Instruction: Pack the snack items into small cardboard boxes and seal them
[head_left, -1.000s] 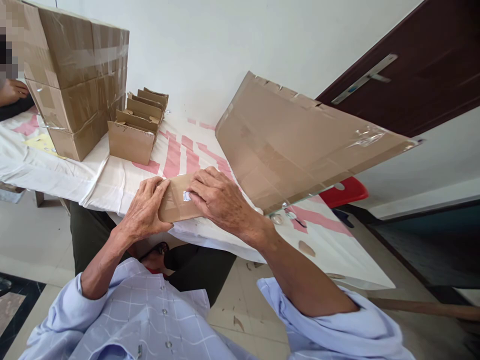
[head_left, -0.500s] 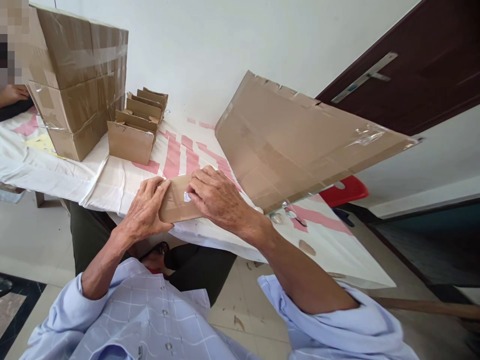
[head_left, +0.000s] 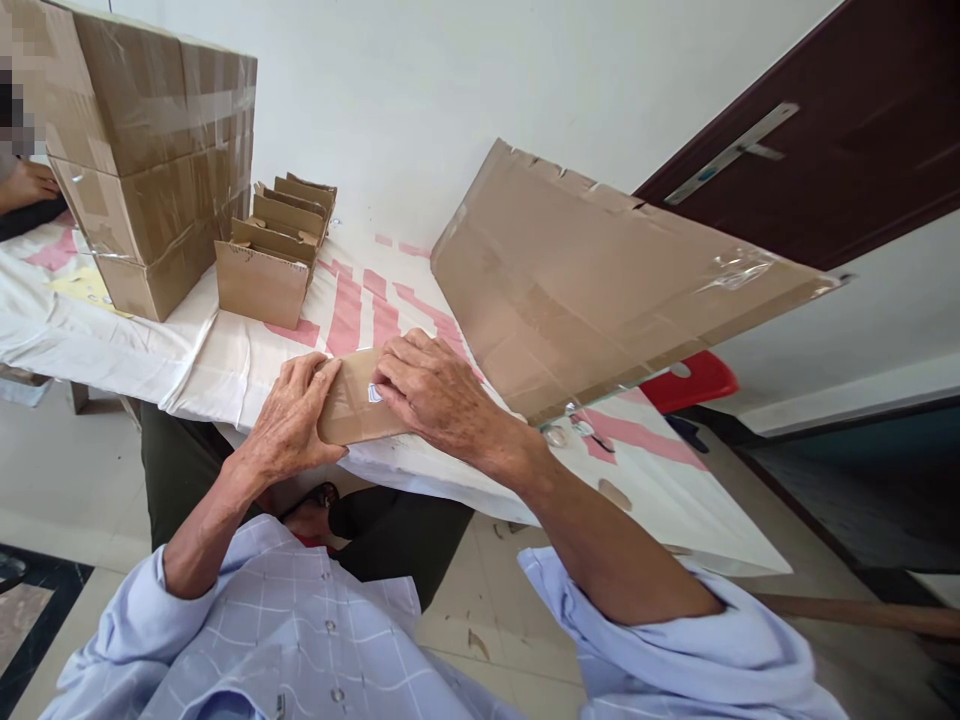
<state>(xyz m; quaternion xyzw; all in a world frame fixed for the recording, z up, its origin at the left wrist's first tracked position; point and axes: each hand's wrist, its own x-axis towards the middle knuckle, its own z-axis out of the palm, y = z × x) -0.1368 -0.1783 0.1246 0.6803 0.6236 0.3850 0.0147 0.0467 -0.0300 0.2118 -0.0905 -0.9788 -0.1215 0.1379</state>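
A small flat cardboard box lies at the table's front edge between my hands. My left hand grips its left end, thumb on the near side and fingers over the far side. My right hand is curled over the right part of the box. Its thumb and index finger are pinched at the edge of a small white label with dark marks, on the top face of the box. The marks are too small to read. My right hand covers the box's right end.
Left of my hands stands a row of open cardboard boxes, beside a tall taped stack of cartons. A large cardboard sheet leans at the right. Glasses and a tape roll lie near it. Another person's hand shows far left.
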